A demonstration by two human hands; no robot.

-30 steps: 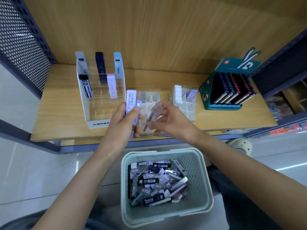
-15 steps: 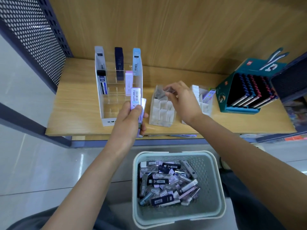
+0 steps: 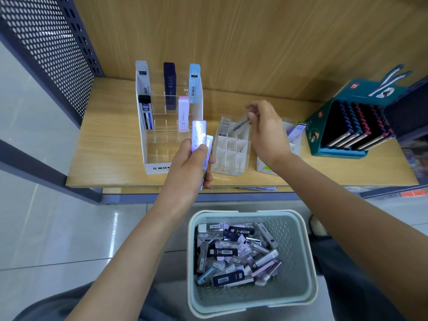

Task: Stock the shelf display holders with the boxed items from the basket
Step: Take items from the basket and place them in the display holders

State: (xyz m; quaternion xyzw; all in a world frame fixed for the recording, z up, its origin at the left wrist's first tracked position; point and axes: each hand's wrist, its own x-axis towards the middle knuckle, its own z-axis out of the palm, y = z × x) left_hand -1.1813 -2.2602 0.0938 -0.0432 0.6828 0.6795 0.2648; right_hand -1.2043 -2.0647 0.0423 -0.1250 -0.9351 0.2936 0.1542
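1. Plainly, the shelf [image 3: 111, 144] has bare wood left of the tall holder [image 3: 159, 144]; its front edge runs by the left hand [image 3: 187, 167].
2. The basket [image 3: 298, 251] below holds most boxes [image 3: 231, 252].
3. The gridded holder [image 3: 231, 154] looks light; a skewed push could tip it.
4. The right hand [image 3: 266, 130] pinches a tilted dark box [image 3: 240, 123] over it; the left hand grips pale boxes [image 3: 198, 133], which might slip.

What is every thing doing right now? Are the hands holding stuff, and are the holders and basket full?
Left hand: grips purple boxes, held upright.
Right hand: pinches a dark box, tilted over the grid holder.
Grid holder: most cells unfilled.
Clear tiered holder: five boxes standing, front rows unfilled.
Basket: holds a jumbled pile of boxes.
Teal display box: lid up, notebooks lined inside.
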